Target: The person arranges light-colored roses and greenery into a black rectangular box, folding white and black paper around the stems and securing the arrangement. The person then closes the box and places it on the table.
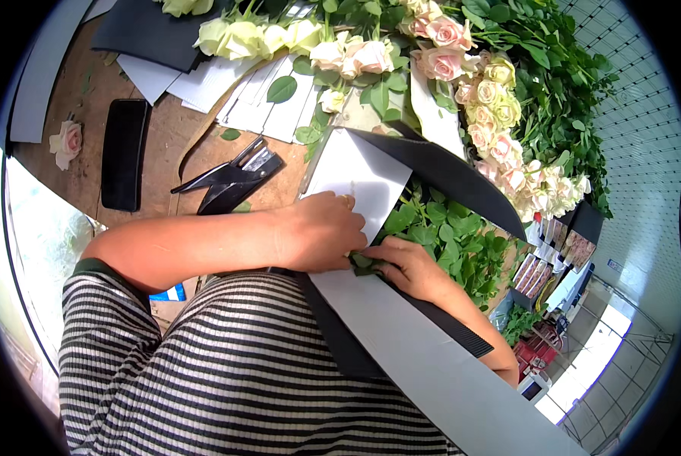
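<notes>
Head view: left hand (329, 232) and right hand (409, 267) close together, right fingers pinching dark green leaf (364, 264) over top end of long grey strip (431, 349); can't tell left's grip, curled over white sheet (355, 171). Black stapler (238, 182) on desk (165, 156), left; wall sign (614, 264) too small to read.

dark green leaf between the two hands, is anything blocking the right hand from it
Nothing visible does: the right hand touches the dark green leaf. The left hand is close by, to its left, not between them.
</notes>
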{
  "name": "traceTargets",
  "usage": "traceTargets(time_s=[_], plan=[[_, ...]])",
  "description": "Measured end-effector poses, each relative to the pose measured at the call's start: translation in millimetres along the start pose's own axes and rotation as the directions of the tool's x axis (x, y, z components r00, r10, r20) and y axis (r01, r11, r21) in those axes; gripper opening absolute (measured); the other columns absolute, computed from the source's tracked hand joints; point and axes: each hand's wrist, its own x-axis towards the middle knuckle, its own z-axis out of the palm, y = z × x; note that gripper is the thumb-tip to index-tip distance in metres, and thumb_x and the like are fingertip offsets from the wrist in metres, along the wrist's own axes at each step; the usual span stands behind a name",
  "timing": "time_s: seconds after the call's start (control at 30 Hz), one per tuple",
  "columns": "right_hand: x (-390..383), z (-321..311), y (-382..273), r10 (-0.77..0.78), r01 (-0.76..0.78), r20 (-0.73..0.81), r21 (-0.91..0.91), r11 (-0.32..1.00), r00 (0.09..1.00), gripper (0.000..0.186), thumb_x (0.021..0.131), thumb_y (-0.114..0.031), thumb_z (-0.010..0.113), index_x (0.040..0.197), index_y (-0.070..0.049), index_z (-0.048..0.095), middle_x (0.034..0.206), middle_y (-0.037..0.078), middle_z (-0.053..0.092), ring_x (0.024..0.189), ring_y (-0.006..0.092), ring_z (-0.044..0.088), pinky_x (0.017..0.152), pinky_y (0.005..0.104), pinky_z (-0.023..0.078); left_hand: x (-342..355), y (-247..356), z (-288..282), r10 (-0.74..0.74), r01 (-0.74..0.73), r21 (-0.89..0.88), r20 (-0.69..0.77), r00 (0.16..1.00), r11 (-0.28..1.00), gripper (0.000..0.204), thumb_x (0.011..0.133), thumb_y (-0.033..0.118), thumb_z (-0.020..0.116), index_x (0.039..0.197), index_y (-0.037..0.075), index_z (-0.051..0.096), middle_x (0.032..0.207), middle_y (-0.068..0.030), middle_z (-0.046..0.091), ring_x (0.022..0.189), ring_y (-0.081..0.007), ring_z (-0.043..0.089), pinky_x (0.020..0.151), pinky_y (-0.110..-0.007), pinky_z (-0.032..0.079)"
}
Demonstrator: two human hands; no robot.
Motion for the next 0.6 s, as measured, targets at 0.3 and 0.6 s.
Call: traceTargets(time_s=[0.3,0.6], plan=[[5.7,-21.1,-17.1,-0.023,0.022,-0.040,-0.015,1.000,0.999,0.028,0.075,0.003,0.060,0.103,0.000,0.056,0.096,0.015,0.059,0.087,0.0331,0.060,0.079,0.0376,0.048,6.9,-12.3,-37.6,-0.253,0.160,-0.451,-0.152,0.956,0.878,0.045,0.084,0.029,0.062,0.116,-0.001,0.052,0.096,-0.0172,0.064,0.089,-0.0319,0.062,0.078,-0.039,0.049],[-3.3,-40.0,-11.6,0.223,-0.175,-0.009,0.591,0.788,0.975,0.018,0.088,0.002,0.050,0.104,-0.001,0.058,0.082,0.000,0.059,0.064,0.0064,0.053,0.056,0.0211,0.043,-11.9,-6.5,-30.5,-0.267,0.061,-0.653,-0.220,0.938,0.755,0.088,0.061,0.012,0.082,0.136,0.003,0.037,0.114,-0.0155,0.058,0.101,-0.0303,0.058,0.090,-0.033,0.047]])
